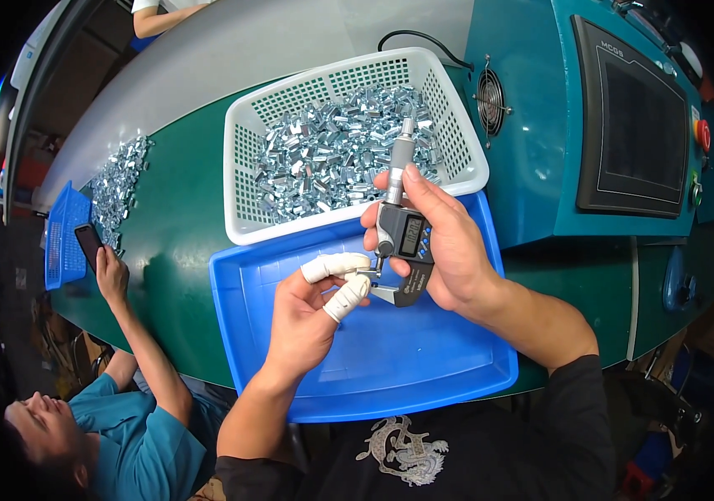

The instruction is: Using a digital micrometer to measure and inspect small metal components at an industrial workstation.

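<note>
Between the white-capped fingertips [350,298] of the left hand [302,326], pinched together on it, a small part [372,272] points rightward at the gap of the micrometer [409,238], whose long axis runs upward from those fingertips, clasped by the right hand [455,259].

We find the basket [450,138] on the worktop [177,284] at upper centre, with metal pieces [323,150] in it. Before it, at the frame's centre, lies the tray [423,355]; the micrometer [412,238] is above the tray's far side. To our right, at upper right, stands the machine [532,188]. At left, a heap [119,188] lies on the worktop, just right of a second basket [65,238].
</note>
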Action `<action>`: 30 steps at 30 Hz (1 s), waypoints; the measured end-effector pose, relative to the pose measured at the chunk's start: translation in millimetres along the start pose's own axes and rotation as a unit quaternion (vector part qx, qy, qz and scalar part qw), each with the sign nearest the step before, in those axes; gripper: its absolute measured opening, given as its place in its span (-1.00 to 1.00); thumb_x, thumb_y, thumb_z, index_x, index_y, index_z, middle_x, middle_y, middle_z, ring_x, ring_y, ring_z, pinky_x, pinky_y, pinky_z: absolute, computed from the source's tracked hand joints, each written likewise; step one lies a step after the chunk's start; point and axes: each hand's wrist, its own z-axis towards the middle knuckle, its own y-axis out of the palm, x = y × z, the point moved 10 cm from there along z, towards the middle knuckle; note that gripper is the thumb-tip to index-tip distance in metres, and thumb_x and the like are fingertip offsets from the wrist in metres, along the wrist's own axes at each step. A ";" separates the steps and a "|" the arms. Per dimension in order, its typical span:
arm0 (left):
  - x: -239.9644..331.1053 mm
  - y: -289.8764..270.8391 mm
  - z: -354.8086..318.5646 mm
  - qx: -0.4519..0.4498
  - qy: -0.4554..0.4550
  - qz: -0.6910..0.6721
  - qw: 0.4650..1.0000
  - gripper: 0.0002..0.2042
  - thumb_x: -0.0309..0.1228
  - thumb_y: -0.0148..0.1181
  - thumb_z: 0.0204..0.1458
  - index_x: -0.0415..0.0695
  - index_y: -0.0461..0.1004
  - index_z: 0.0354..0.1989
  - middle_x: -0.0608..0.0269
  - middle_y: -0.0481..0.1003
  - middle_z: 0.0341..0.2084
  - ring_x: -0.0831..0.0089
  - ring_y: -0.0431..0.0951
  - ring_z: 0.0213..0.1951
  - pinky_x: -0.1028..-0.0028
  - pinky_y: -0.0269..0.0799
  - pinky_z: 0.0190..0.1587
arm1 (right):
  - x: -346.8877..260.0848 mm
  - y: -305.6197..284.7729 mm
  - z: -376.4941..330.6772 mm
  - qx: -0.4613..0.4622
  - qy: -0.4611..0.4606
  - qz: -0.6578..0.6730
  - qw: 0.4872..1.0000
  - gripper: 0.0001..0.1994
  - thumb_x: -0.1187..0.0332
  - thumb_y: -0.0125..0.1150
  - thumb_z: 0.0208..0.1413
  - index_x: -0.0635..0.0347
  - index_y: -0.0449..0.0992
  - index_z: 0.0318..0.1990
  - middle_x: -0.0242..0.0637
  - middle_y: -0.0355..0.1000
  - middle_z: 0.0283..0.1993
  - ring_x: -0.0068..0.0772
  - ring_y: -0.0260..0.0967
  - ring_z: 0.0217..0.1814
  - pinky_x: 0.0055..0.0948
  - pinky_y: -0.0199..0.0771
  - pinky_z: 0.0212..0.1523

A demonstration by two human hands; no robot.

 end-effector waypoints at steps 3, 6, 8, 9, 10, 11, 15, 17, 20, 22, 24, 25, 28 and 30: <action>-2.6 1.7 1.4 -0.012 -0.008 -0.006 1.000 -0.79 -0.58 0.18 0.04 -0.30 0.46 -0.14 0.17 0.51 -0.22 0.47 0.52 -0.20 0.43 0.54 -0.17 | 0.5 0.4 -0.6 -0.003 0.000 0.009 1.000 -0.58 0.02 -0.24 0.30 0.21 0.26 0.01 -0.21 0.43 -0.33 -0.49 0.44 -0.39 -0.63 0.30 -0.68; -3.6 1.9 0.2 -0.014 -0.013 -0.008 1.000 -0.80 -0.56 0.17 0.04 -0.30 0.46 -0.15 0.13 0.52 -0.25 0.43 0.55 -0.21 0.43 0.56 -0.20 | 0.8 0.9 -1.1 -0.004 0.001 0.012 1.000 -0.56 0.02 -0.25 0.30 0.22 0.26 0.03 -0.20 0.42 -0.32 -0.49 0.43 -0.38 -0.63 0.31 -0.68; -2.4 0.1 -1.0 -0.010 -0.006 0.005 1.000 -0.81 -0.54 0.16 0.05 -0.29 0.45 -0.16 0.09 0.53 -0.27 0.40 0.56 -0.23 0.44 0.57 -0.23 | 0.8 3.3 -2.4 -0.013 0.005 0.015 1.000 -0.55 0.01 -0.26 0.30 0.23 0.26 0.05 -0.20 0.42 -0.32 -0.49 0.43 -0.39 -0.63 0.31 -0.68; -3.6 -1.5 -1.7 -0.009 -0.012 -0.003 1.000 -0.80 -0.54 0.16 0.04 -0.30 0.45 -0.15 0.09 0.54 -0.28 0.39 0.57 -0.25 0.44 0.58 -0.25 | 1.5 2.8 -2.6 -0.012 0.005 0.016 1.000 -0.55 0.01 -0.26 0.30 0.23 0.26 0.05 -0.20 0.42 -0.32 -0.49 0.43 -0.39 -0.63 0.31 -0.68; -4.9 -2.2 -2.1 -0.008 -0.018 -0.012 1.000 -0.80 -0.54 0.17 0.04 -0.30 0.44 -0.15 0.08 0.54 -0.29 0.39 0.58 -0.28 0.44 0.59 -0.27 | 2.3 3.1 -2.4 -0.016 0.003 0.015 1.000 -0.54 0.01 -0.27 0.30 0.23 0.25 0.06 -0.19 0.42 -0.32 -0.49 0.43 -0.39 -0.63 0.31 -0.68; -5.2 -1.6 -2.2 -0.008 -0.019 -0.012 1.000 -0.80 -0.54 0.17 0.04 -0.30 0.44 -0.15 0.08 0.54 -0.29 0.39 0.58 -0.28 0.44 0.59 -0.27 | 2.7 3.6 -2.5 -0.019 0.002 0.013 1.000 -0.53 0.00 -0.28 0.30 0.24 0.25 0.07 -0.19 0.42 -0.31 -0.49 0.43 -0.38 -0.63 0.31 -0.68; -6.1 -0.2 -2.0 -0.005 -0.022 -0.018 1.000 -0.78 -0.52 0.18 0.03 -0.29 0.43 -0.14 0.07 0.55 -0.29 0.37 0.59 -0.29 0.45 0.59 -0.28 | 2.3 3.4 -2.9 -0.018 0.002 0.025 1.000 -0.55 0.01 -0.25 0.30 0.22 0.26 0.04 -0.19 0.43 -0.32 -0.49 0.43 -0.39 -0.64 0.29 -0.69; -5.9 0.0 -2.5 -0.006 -0.022 -0.022 1.000 -0.77 -0.51 0.18 0.03 -0.29 0.43 -0.14 0.07 0.55 -0.29 0.37 0.59 -0.29 0.45 0.59 -0.28 | 1.9 2.5 -2.8 -0.010 0.000 0.014 1.000 -0.60 0.02 -0.20 0.29 0.19 0.28 -0.02 -0.19 0.43 -0.33 -0.50 0.43 -0.40 -0.65 0.28 -0.70; -7.4 -1.1 -3.4 -0.007 -0.033 -0.019 0.999 -0.77 -0.50 0.18 0.03 -0.29 0.43 -0.13 0.08 0.55 -0.30 0.37 0.59 -0.29 0.44 0.59 -0.28 | 2.3 2.2 -2.5 -0.008 -0.001 0.014 1.000 -0.65 0.04 -0.16 0.28 0.15 0.28 -0.08 -0.20 0.44 -0.34 -0.50 0.44 -0.41 -0.65 0.28 -0.70; -9.0 -1.2 -3.2 -0.010 -0.041 -0.020 0.999 -0.76 -0.49 0.18 0.03 -0.28 0.43 -0.13 0.08 0.55 -0.29 0.37 0.59 -0.28 0.44 0.59 -0.28 | 1.6 2.5 -2.7 -0.005 -0.002 0.010 1.000 -0.65 0.03 -0.16 0.28 0.14 0.28 -0.10 -0.20 0.44 -0.35 -0.51 0.44 -0.41 -0.65 0.28 -0.70; -9.6 -1.6 -3.0 -0.011 -0.042 -0.025 0.999 -0.76 -0.49 0.18 0.03 -0.28 0.43 -0.12 0.08 0.54 -0.28 0.37 0.59 -0.28 0.44 0.59 -0.28 | 1.3 2.1 -2.6 -0.003 -0.003 0.007 1.000 -0.66 0.03 -0.15 0.28 0.13 0.28 -0.11 -0.21 0.44 -0.35 -0.51 0.44 -0.42 -0.65 0.28 -0.70; -10.0 -1.8 -2.9 -0.012 -0.043 -0.029 0.999 -0.75 -0.49 0.18 0.04 -0.28 0.42 -0.11 0.07 0.54 -0.27 0.38 0.59 -0.27 0.44 0.58 -0.28 | 1.7 2.1 -2.3 -0.002 -0.003 0.007 1.000 -0.66 0.03 -0.15 0.27 0.13 0.29 -0.11 -0.21 0.44 -0.35 -0.51 0.44 -0.42 -0.65 0.28 -0.71; -10.6 -2.6 -1.8 -0.012 -0.037 -0.029 0.999 -0.75 -0.49 0.16 0.05 -0.28 0.42 -0.09 0.08 0.53 -0.27 0.38 0.58 -0.27 0.43 0.58 -0.26 | 3.4 2.0 -1.3 -0.002 -0.003 0.010 1.000 -0.66 0.02 -0.15 0.27 0.12 0.29 -0.12 -0.22 0.44 -0.36 -0.52 0.44 -0.42 -0.66 0.27 -0.71; -10.0 -2.2 -1.0 -0.014 -0.037 -0.029 0.999 -0.75 -0.48 0.14 0.07 -0.28 0.42 -0.09 0.10 0.53 -0.29 0.38 0.58 -0.28 0.42 0.58 -0.26 | 3.3 2.3 -1.2 -0.004 -0.004 0.013 1.000 -0.66 0.02 -0.15 0.27 0.12 0.30 -0.13 -0.22 0.43 -0.36 -0.52 0.44 -0.43 -0.66 0.27 -0.71</action>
